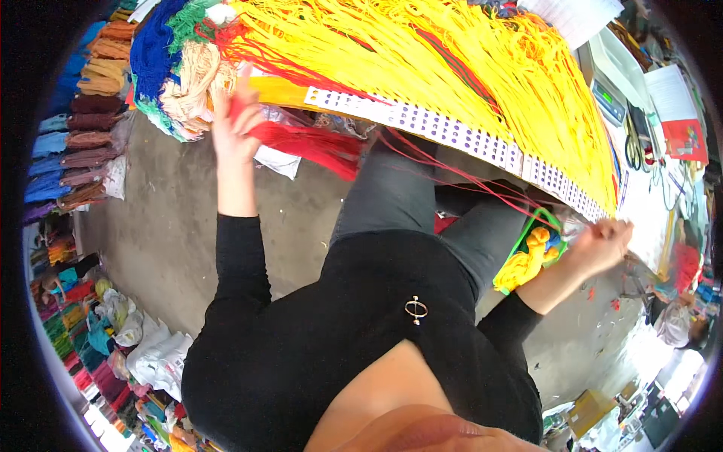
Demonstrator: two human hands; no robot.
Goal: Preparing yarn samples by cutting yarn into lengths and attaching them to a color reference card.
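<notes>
My left hand [239, 124], somewhat blurred, is raised at the table's left front edge with one finger pointing up. Red yarn [312, 148] lies in its grasp, and a thick red bundle hangs from it over my lap. Thin red strands stretch across to my right hand [605, 242], which is closed in a pinch around them by the table's right front corner. Between the hands, a white strip with rows of holes [459, 137] runs along the table edge. Long yellow yarn [392, 56] fans out behind it, with some red and green strands.
Blue yarn [156, 56] and cream yarn [197, 83] hang off the table's left end. A scale [608, 98] and papers [670, 94] are at the right. A green-rimmed basket [538, 218] with yellow yarn stands beside my leg. Shelved colored skeins [94, 120] line the left side.
</notes>
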